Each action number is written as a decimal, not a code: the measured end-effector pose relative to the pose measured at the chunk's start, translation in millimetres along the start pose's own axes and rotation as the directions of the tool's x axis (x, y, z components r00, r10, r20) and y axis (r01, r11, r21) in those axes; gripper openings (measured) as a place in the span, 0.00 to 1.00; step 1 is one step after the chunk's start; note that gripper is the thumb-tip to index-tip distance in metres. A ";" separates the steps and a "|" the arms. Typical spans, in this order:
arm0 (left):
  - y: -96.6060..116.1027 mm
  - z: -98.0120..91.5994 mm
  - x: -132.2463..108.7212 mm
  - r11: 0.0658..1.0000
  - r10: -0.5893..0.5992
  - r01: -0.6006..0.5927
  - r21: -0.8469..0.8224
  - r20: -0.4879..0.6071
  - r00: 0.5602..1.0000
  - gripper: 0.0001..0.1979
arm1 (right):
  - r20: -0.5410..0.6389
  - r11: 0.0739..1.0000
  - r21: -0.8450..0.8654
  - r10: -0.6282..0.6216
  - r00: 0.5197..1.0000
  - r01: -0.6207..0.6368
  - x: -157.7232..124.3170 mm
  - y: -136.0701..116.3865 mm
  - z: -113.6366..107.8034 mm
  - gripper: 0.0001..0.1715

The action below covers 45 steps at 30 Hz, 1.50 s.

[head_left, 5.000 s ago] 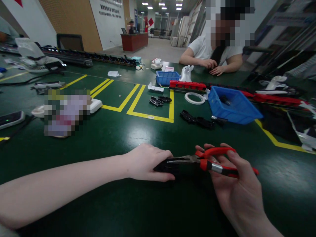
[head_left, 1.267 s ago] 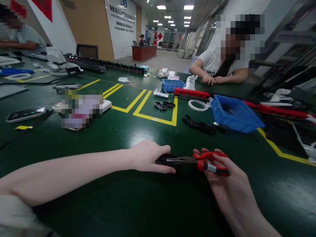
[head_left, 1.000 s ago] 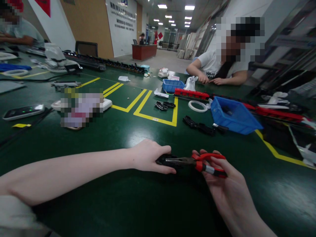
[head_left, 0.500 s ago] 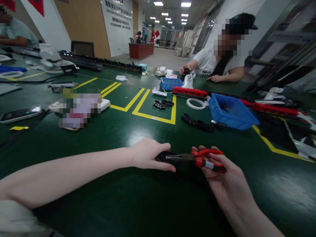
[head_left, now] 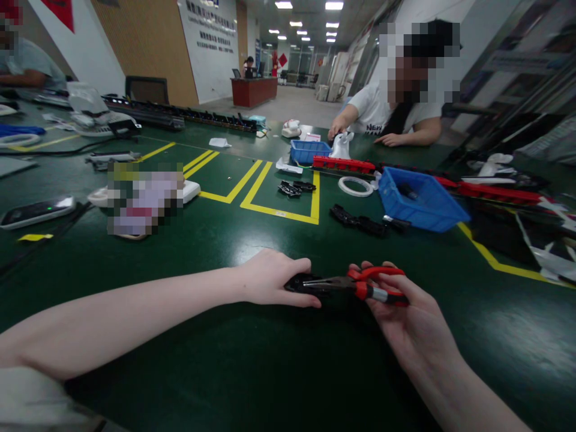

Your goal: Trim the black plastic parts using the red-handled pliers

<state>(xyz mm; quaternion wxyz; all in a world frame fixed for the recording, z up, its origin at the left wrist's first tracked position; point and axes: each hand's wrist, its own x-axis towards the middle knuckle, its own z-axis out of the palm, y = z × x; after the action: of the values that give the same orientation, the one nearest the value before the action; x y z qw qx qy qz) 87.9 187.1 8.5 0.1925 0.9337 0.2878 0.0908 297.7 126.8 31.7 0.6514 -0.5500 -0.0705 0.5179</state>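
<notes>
Low over the green table, my left hand (head_left: 274, 279) is closed on a small black part (head_left: 297, 282), which pokes out between thumb and forefinger. My right hand (head_left: 411, 309) grips needle-nose pliers (head_left: 380, 293) by their red and black handles. The long metal jaws point left and reach onto the black part. Whether the jaw tips pinch it I cannot tell. The far side of the part is hidden by my left fingers.
Beyond my hands lie black pieces (head_left: 357, 221), a blue bin (head_left: 416, 201) and a white ring (head_left: 355, 186). A phone (head_left: 148, 201) rests at left. Yellow tape (head_left: 281, 214) marks the table (head_left: 216, 372). Across it sits a person (head_left: 382, 114), one hand near a white object.
My hands, the black part and the pliers stay almost in place. The view has shifted slightly. Across the table, the other person's hand has lowered a dark object beside the white thing.
</notes>
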 end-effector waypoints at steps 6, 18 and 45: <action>-0.2 1.2 -0.4 1.000 0.026 -0.026 0.018 -0.008 1.000 0.25 | 0.009 1.000 0.005 -0.001 1.000 0.001 -2.1 1.6 -1.5 0.16; 0.4 0.4 -0.9 1.000 0.004 -0.004 -0.018 -0.018 1.000 0.24 | 0.041 0.999 0.009 -0.049 0.998 0.049 -3.2 -1.9 -1.0 0.15; 0.7 -0.5 -0.6 0.999 -0.015 0.015 -0.046 -0.010 1.000 0.23 | 0.014 0.999 0.028 -0.032 0.999 0.032 -5.5 -4.2 2.9 0.14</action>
<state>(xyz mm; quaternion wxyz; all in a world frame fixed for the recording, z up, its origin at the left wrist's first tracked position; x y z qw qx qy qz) 87.7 186.3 9.2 0.2133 0.9263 0.2937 0.1008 295.8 125.0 38.7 0.6667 -0.5360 -0.0769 0.5122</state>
